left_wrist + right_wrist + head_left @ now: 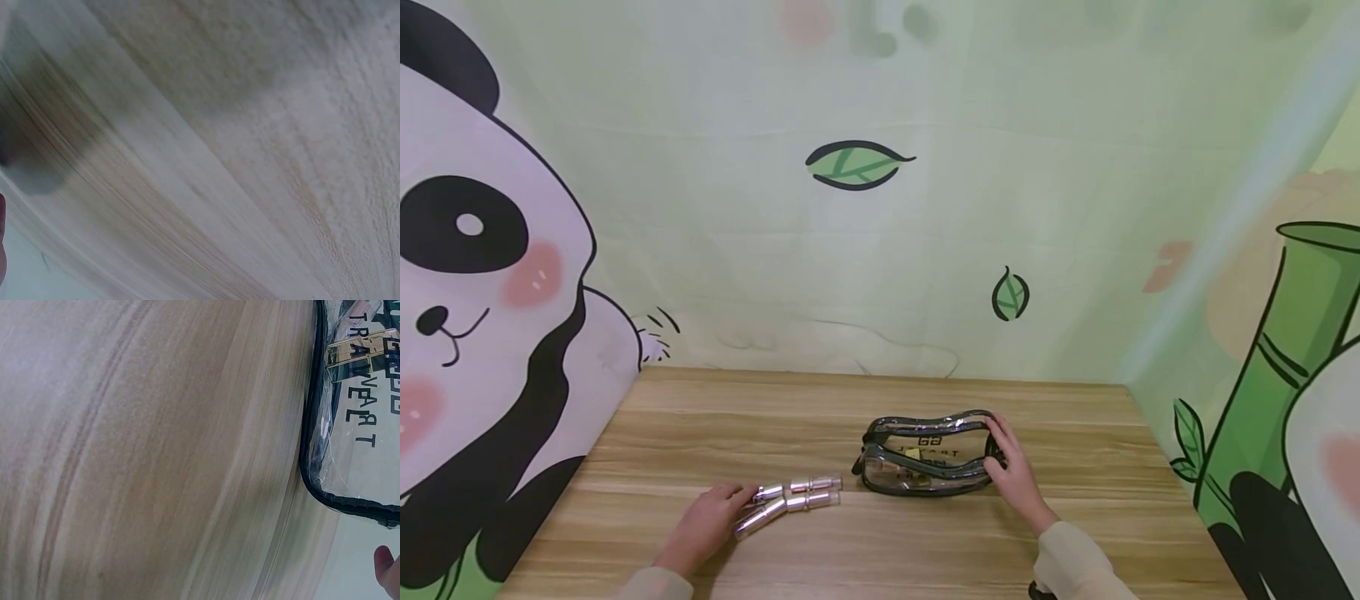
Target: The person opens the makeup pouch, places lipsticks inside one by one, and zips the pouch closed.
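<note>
Several shiny silver-pink tubes with clear ends (808, 501) lie on the table, left of centre in the head view. Beside their left ends is my left hand (711, 518), its fingertips right at the nearest tubes. A transparent zip pouch with black trim (932, 483) stands on the table to their right, its top unzipped. My right hand (1017, 479) grips the pouch's right end, thumb in front and fingers behind the rim. Gold-edged small items (359, 353) show through the clear wall in the right wrist view, behind dark "TRAVEL" lettering.
The wood-grain table (760, 417) reaches back to a pale green cloth backdrop (737, 250) printed with a panda, leaves and bamboo. Mostly table surface fills the left wrist view. A dark band (1041, 590) shows at my right sleeve.
</note>
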Available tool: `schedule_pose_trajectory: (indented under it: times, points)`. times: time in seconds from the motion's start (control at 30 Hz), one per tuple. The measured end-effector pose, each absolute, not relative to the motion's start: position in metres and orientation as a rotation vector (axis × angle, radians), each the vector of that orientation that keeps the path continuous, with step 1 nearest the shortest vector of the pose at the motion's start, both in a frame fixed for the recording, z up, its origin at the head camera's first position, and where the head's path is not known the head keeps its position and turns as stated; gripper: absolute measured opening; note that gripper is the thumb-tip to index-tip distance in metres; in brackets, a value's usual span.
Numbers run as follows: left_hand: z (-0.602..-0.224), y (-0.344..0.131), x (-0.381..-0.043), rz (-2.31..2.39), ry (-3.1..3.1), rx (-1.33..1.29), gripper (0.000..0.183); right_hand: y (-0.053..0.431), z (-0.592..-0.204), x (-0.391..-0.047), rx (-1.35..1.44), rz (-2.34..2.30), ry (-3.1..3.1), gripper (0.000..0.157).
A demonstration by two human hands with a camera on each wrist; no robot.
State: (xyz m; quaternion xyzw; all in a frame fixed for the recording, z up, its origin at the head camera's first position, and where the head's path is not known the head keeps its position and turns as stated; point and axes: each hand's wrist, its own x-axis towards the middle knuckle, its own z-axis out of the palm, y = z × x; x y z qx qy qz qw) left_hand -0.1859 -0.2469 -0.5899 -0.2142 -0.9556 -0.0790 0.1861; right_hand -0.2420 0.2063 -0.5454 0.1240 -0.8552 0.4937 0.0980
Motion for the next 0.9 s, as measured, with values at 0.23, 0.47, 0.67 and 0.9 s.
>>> schedule_pose_trajectory:
  times: [0.23,0.47,0.67,0.9]
  points:
    - [-0.5901,-0.2456,-0.1863,-0.252,-2.713,-0.567,0.036,0.2064,-0.5435,-0.2417,0.355,1.470,-2.544,0.061]
    - [-0.5898,-0.2450,-0.1848,-0.265,-2.720,-0.523,0.039,0.2057,-0.5428,-0.2411,0.367,1.471,-2.535,0.061]
    - [-0.5908,-0.2447,-0.1853,-0.293,-2.742,-0.483,0.038,0.2056,-0.5424,-0.2408,0.368,1.470,-2.534,0.061]
    - [-0.5922,-0.2451,-0.1880,-0.297,-2.713,-0.492,0.037,0.2055,-0.5427,-0.2409,0.364,1.465,-2.534,0.061]
